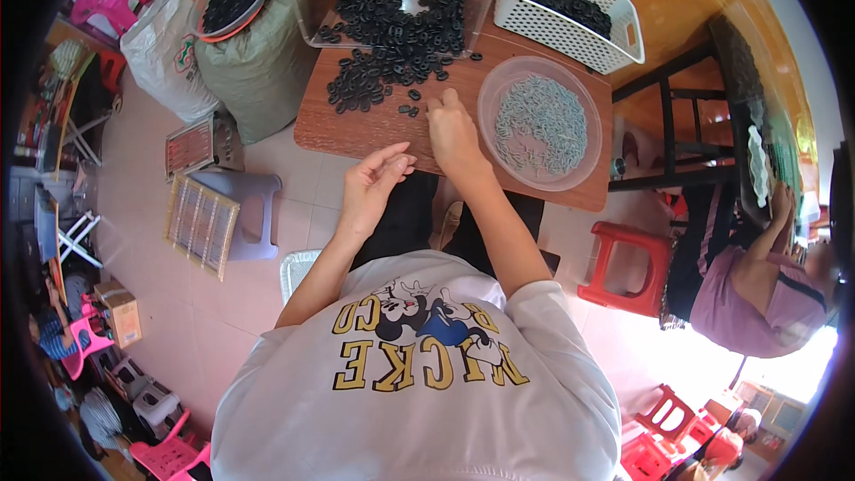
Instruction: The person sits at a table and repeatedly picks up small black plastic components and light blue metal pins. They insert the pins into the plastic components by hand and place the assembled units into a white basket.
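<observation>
On the brown wooden table lies a loose heap of small black oval pieces, spilling from a tipped clear plastic bin. My right hand rests low over the tabletop with its fingers curled together, just right of a few stray black pieces. Whatever those fingers hold is hidden. Nearer to me, at the table's front edge, my left hand has thumb and forefinger brought together; anything between them is too small to name. A round clear tub of small grey-blue pieces stands right of my right hand.
A white perforated basket of black pieces stands at the back right. Full sacks, one topped by a bowl, sit left of the table. A grey-blue stool and a red stool flank me. A co-worker sits at right.
</observation>
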Motion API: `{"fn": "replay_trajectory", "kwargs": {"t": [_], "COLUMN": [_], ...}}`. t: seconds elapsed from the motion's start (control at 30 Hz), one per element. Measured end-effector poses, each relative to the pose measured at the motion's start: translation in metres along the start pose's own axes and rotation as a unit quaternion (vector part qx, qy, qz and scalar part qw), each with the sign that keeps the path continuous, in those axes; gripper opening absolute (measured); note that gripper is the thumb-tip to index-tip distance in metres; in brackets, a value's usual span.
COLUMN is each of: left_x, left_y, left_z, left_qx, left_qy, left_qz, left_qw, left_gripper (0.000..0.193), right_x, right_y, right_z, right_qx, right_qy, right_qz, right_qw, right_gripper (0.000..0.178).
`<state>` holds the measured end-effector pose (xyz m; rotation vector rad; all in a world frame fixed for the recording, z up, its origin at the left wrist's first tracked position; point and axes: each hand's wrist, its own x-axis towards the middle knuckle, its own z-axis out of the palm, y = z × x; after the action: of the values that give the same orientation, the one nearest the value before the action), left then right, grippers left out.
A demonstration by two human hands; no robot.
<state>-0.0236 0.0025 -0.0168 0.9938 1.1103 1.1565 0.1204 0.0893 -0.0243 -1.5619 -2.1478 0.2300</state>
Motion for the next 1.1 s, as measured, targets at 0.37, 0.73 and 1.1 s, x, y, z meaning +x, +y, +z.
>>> {"fn": "replay_trajectory", "kwargs": {"t": [0.37, 0.73, 1.1], "left_x": [0.011, 0.087, 0.117], "left_y": [0.019, 0.043, 0.006], "left_z": [0.024, 0.107, 0.151], "left_qx": [0.005, 0.409, 0.508], "left_qy": [0.013, -0.193, -0.339], "left_qz": [0.038, 0.234, 0.262], "left_qw": [0.999, 0.861, 0.748], "left_gripper": [0.024, 0.014, 0.011], "right_x": [-0.002, -0.099, -0.201], "right_y": [0.012, 0.003, 0.043], "right_z": [0.009, -0.031, -0.061], "right_qx": [0.067, 0.377, 0.644], "right_qy": [0.006, 0.046, 0.016], "right_qz": [0.027, 0.047, 0.307], "right_qw": [0.997, 0.924, 0.701], "right_gripper": [0.015, 0.018, 0.020]}}
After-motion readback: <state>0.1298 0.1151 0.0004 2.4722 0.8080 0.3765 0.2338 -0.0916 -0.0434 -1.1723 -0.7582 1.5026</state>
